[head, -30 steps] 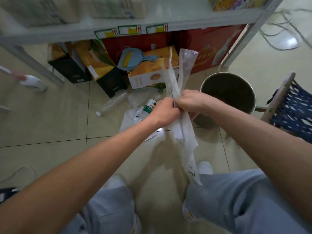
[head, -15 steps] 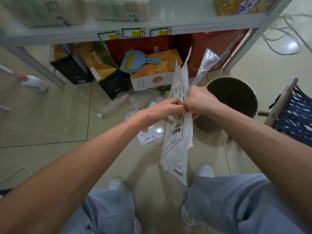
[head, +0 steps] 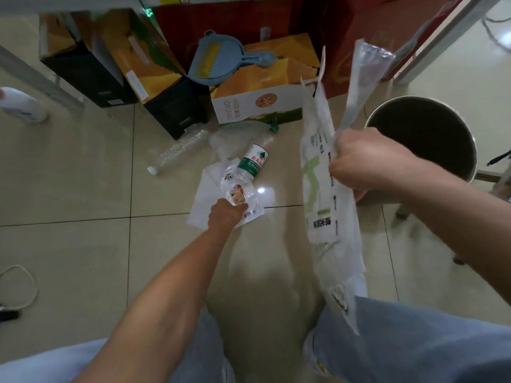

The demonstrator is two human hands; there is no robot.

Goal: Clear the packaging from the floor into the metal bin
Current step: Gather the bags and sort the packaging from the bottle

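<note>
My right hand [head: 362, 164] grips a bunch of white plastic bags [head: 320, 194] and a clear wrapper [head: 362, 78], held upright just left of the round metal bin [head: 467, 150]. My left hand [head: 225, 215] is down at the floor, its fingers closed on a clear printed wrapper [head: 237, 189] that lies on a white bag [head: 204, 200]. A green-labelled plastic bottle [head: 253, 164] lies against that wrapper. A clear empty bottle [head: 177, 153] and crumpled clear plastic [head: 235, 135] lie further back on the tiles.
Orange, black and red cardboard boxes [head: 262, 87] stand at the back under a shelf, with a blue dustpan [head: 218, 62] on one. A shelf leg [head: 431, 42] rises beside the bin. A white object [head: 22, 103] sits far left, a cable [head: 19, 288] at the lower left.
My left hand has let go of the bags and reached down to the wrapper on the floor. My right hand keeps the bags, shifted right towards the bin.
</note>
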